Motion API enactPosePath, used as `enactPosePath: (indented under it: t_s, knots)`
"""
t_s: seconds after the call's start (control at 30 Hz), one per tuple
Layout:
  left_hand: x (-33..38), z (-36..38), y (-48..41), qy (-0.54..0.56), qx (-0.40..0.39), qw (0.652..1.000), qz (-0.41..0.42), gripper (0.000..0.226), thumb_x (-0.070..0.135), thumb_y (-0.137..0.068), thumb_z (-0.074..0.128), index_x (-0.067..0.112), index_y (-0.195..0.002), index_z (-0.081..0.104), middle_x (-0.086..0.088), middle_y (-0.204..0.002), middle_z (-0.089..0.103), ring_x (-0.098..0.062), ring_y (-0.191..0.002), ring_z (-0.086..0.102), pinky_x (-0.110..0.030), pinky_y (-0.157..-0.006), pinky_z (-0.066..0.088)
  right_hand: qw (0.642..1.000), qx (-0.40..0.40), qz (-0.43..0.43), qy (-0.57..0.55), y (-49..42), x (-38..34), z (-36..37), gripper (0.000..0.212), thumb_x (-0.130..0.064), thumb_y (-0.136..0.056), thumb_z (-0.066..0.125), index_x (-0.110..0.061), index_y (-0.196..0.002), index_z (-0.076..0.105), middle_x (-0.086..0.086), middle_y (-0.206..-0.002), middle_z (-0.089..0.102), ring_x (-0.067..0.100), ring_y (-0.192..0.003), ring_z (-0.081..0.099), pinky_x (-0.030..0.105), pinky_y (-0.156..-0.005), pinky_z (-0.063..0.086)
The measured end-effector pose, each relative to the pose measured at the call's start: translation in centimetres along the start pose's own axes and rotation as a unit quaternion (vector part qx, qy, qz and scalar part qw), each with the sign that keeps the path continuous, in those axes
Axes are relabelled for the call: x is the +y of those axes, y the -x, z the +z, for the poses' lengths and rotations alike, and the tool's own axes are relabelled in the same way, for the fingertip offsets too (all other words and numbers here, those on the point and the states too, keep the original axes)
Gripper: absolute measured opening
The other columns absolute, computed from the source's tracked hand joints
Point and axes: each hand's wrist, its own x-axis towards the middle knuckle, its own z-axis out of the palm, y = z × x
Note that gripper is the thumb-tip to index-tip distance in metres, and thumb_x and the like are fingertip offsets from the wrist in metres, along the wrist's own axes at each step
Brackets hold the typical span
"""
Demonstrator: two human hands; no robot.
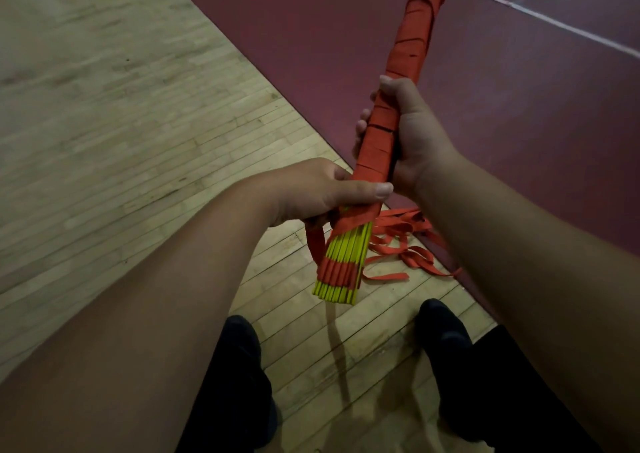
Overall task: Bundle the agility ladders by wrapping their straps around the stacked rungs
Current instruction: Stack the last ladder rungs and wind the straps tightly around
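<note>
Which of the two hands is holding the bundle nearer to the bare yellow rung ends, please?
The left hand: it grips the bundle just above the exposed yellow rungs, while the right hand grips higher up, round the red strap.

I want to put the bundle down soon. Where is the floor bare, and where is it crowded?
Bare: the wood floor left of the left hand, and the maroon floor beyond the bundle. Crowded: loose straps lie under the right hand, ahead of the feet.

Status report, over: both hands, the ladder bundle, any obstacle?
Right hand grips wrapped bundle. Left hand holds strap near yellow rungs. Loose straps lie on floor.
</note>
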Motion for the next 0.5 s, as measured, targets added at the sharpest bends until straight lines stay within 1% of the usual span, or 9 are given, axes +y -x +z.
enactPosePath:
  t_s: [0.03,0.1,0.13,0.2,0.3,0.4,0.5]
  knots:
    - [0.1,-0.3,0.0,-0.024,0.002,1.0,0.0,0.083,0.087,-0.073,0.073,0.012,-0.108,0.079,-0.021,-0.094,0.077,-0.021,-0.077,0.065,-0.039,-0.079,0.05,1.0,0.006,-0.001,0.007,-0.1,0.0,-0.1,0.026,-0.037,-0.095,0.076,-0.02,-0.105,0.06,0.001,-0.074,0.066,0.016,-0.06,0.065,0.029,-0.063,0.056]
    - [0.2,-0.9,0.1,-0.084,0.017,0.996,-0.002,0.072,0.085,-0.081,0.067,0.016,-0.1,0.079,-0.001,-0.07,0.07,-0.009,-0.062,0.06,-0.032,-0.07,0.049,0.999,0.025,-0.014,0.032,-0.3,0.0,-0.2,0.035,-0.035,-0.094,0.079,-0.019,-0.117,0.057,0.004,-0.074,0.067,0.019,-0.062,0.067,0.032,-0.065,0.059]
    - [0.2,-1.2,0.1,-0.109,0.024,0.994,-0.004,0.068,0.083,-0.082,0.064,0.018,-0.096,0.078,0.006,-0.065,0.068,-0.007,-0.057,0.059,-0.03,-0.067,0.049,0.998,0.037,-0.024,0.051,-0.3,0.0,-0.3,0.04,-0.034,-0.094,0.08,-0.019,-0.123,0.055,0.005,-0.074,0.068,0.021,-0.063,0.069,0.035,-0.066,0.06]
    - [0.0,-1.3,0.0,-0.137,0.029,0.99,-0.012,0.062,0.079,-0.086,0.065,0.019,-0.093,0.077,0.008,-0.067,0.07,-0.004,-0.059,0.061,-0.029,-0.066,0.05,0.994,0.054,-0.043,0.083,-0.4,0.2,-0.4,0.044,-0.03,-0.095,0.08,-0.018,-0.127,0.053,0.008,-0.073,0.07,0.023,-0.065,0.07,0.039,-0.068,0.062]
    - [-0.4,-1.1,-0.1,-0.133,0.016,0.991,-0.02,0.055,0.076,-0.082,0.074,0.024,-0.098,0.08,0.008,-0.075,0.074,-0.003,-0.063,0.063,-0.027,-0.066,0.051,0.991,0.055,-0.048,0.116,-0.4,0.8,-0.4,0.039,-0.028,-0.096,0.079,-0.02,-0.126,0.055,0.009,-0.075,0.071,0.026,-0.069,0.071,0.044,-0.076,0.063]
    - [-0.6,-0.9,-0.1,-0.109,0.021,0.994,-0.017,0.053,0.073,-0.077,0.082,0.024,-0.098,0.081,0.004,-0.082,0.078,-0.008,-0.073,0.068,-0.027,-0.068,0.055,0.99,0.042,-0.047,0.129,-0.1,1.3,-0.1,0.037,-0.027,-0.096,0.079,-0.02,-0.124,0.057,0.009,-0.076,0.07,0.026,-0.069,0.071,0.045,-0.077,0.063]
    - [-0.5,-0.8,-0.2,-0.126,0.022,0.992,-0.022,0.045,0.068,-0.082,0.082,0.025,-0.095,0.08,0.007,-0.079,0.076,-0.008,-0.074,0.068,-0.028,-0.069,0.056,0.985,0.045,-0.065,0.155,-0.1,1.5,0.2,0.036,-0.029,-0.096,0.079,-0.019,-0.123,0.058,0.01,-0.076,0.07,0.026,-0.069,0.071,0.045,-0.077,0.064]
